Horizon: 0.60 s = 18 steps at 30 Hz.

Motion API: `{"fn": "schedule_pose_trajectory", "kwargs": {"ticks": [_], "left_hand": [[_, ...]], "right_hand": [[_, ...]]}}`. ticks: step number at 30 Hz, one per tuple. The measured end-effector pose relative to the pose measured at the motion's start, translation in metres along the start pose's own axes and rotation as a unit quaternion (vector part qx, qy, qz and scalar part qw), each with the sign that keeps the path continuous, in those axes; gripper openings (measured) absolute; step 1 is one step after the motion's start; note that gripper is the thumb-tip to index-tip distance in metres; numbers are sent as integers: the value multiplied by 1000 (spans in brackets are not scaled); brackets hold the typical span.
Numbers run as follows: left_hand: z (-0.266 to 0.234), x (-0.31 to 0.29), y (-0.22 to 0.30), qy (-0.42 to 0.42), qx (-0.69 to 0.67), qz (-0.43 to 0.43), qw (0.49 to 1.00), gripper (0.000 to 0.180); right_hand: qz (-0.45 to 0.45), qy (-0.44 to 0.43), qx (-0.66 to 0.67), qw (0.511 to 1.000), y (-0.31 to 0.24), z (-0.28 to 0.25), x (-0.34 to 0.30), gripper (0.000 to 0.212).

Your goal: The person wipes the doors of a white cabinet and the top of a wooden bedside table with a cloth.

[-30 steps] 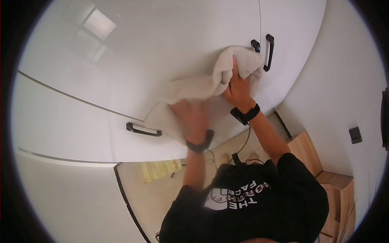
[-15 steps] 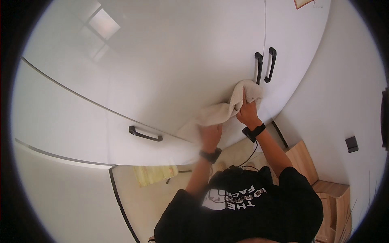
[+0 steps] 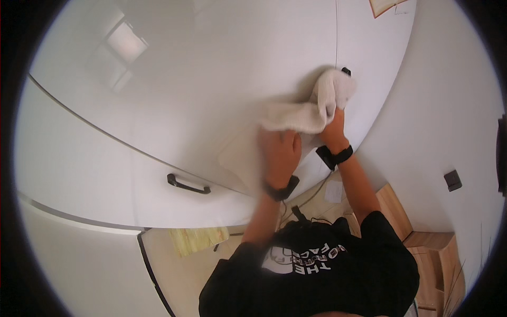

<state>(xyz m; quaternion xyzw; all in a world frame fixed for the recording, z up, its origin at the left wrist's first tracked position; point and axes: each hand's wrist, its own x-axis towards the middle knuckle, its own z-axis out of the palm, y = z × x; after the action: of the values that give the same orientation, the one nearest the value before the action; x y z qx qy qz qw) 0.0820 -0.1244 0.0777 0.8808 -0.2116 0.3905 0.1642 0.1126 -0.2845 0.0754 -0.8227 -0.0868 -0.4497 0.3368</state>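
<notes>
The white cabinet [image 3: 185,79], doors closed and contents hidden, fills most of the view beside a pale wall [image 3: 433,116]. A wooden unit [image 3: 420,259] stands low at right. The cream cloth [image 3: 296,115] is bunched against the cabinet front. The right hand [image 3: 334,132] grasps its folds; the left hand [image 3: 280,156], blurred, touches it, its grip impossible to tell.

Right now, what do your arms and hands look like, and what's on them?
My left hand and right hand show no gloves. Each wrist has a black strap: the left strap and right strap carry chunky dark pieces. A thin cable runs from the right one. My sleeves are short and black.
</notes>
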Motion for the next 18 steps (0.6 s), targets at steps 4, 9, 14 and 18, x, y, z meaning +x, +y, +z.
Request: {"fn": "schedule_pose_trajectory", "kwargs": {"ticks": [4, 9, 14, 18], "left_hand": [[9, -20, 5, -121, -202, -4, 972, 38], [17, -27, 2, -103, -147, 28, 983, 40], [1, 18, 17, -96, -127, 53, 986, 41], [-24, 65, 35, 36, -134, 78, 987, 42]], "right_hand": [[136, -53, 197, 969, 19, 11, -52, 70], [133, -170, 137, 967, 29, 6, -59, 51], [16, -2, 45, 999, -4, -15, 3, 57], [-130, 22, -122, 984, -27, -38, 50, 55]]}}
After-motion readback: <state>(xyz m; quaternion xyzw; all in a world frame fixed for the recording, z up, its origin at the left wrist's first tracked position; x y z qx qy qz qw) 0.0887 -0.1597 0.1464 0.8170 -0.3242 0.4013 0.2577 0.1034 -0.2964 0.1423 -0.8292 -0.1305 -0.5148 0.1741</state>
